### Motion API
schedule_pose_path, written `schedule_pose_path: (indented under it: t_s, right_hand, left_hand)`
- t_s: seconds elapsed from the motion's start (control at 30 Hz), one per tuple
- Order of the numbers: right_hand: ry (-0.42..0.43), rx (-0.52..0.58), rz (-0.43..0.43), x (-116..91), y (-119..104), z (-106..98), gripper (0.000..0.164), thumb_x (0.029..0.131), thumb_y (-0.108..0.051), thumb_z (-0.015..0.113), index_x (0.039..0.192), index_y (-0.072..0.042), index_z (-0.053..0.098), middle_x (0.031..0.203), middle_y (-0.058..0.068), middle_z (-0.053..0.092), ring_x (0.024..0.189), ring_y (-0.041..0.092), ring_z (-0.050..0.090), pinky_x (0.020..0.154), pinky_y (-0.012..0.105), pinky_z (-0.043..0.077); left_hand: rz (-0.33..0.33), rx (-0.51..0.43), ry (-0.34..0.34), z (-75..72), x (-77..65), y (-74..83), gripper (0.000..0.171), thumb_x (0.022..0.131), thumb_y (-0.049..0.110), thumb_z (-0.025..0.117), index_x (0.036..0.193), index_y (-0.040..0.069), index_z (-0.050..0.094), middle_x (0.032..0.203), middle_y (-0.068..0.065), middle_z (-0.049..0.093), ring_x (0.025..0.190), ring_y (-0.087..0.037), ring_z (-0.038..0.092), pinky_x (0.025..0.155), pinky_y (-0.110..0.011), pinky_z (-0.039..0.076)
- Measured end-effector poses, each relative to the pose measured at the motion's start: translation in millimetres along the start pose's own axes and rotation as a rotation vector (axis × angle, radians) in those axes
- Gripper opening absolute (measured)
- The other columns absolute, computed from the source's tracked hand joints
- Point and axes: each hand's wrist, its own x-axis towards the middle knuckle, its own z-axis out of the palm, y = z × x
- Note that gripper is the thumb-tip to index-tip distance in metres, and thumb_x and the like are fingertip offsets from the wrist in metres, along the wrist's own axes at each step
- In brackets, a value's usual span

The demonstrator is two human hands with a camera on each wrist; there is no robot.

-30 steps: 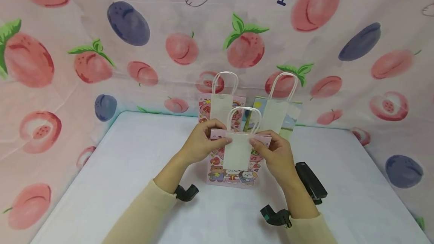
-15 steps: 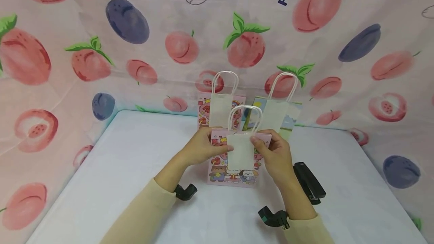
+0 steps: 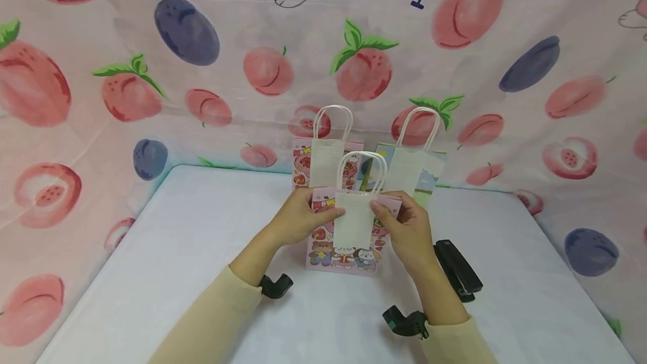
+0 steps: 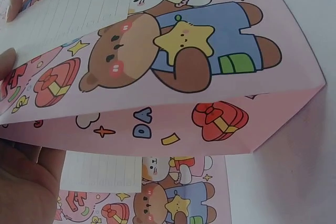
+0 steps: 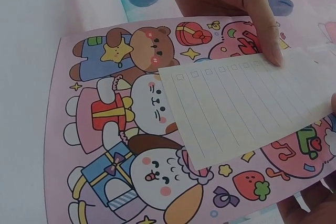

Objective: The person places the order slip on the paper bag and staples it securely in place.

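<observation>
In the head view, my left hand [image 3: 295,219] and right hand [image 3: 410,232] hold a pink paper gift bag [image 3: 343,260] by its upper sides, fingers behind, thumbs in front. Cartoon animals, a bear, a cat and a dog, decorate the bag. Twisted white handles [image 3: 361,155] rise from its top. Against its front lies a lined white paper slip [image 5: 231,98], with small checkboxes visible in the right wrist view. Both thumbs press on the slip near its top. The left wrist view shows the folded side [image 4: 210,124] of the bag spread somewhat.
Two more handled bags stand behind: a pink one [image 3: 300,164] and a landscape-printed one [image 3: 424,181], each with a white slip in front. A black stapler [image 3: 457,268] lies by my right forearm on the white table [image 3: 202,240]. Fruit-patterned cloth [image 3: 303,27] hangs behind.
The bag has risen slightly. The slip has shifted a little to the right on its front. My left fingers, earlier over the top edge, are now lower behind the bag.
</observation>
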Motion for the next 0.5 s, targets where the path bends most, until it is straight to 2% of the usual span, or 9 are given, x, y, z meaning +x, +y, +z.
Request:
schedule_pose_path:
  t_s: [0.2, 0.5]
  right_hand:
    - [0.006, -0.017, 0.007, 1.0, 1.0, 0.3, 0.023, 0.100, -0.020, 0.071, 0.116, -0.005, 0.068, 0.102, -0.006, 0.072, 0.087, 0.013, 0.069, 0.077, 0.026, 0.062]
    - [0.000, -0.031, -0.004, 0.0, 1.9, -2.5, 0.023, 0.099, -0.020, 0.073, 0.116, -0.006, 0.068, 0.102, -0.004, 0.072, 0.087, 0.014, 0.068, 0.075, 0.026, 0.062]
  left_hand:
    - [-0.020, 0.008, 0.012, -1.5, -0.3, 1.1, 0.033, 0.097, 0.025, 0.075, 0.128, 0.017, 0.069, 0.114, -0.006, 0.079, 0.097, -0.020, 0.078, 0.082, -0.037, 0.064]
    - [-0.007, -0.005, -0.005, -0.8, 0.8, -1.2, 0.031, 0.099, 0.024, 0.072, 0.129, 0.014, 0.068, 0.118, -0.008, 0.078, 0.101, -0.022, 0.078, 0.084, -0.038, 0.064]
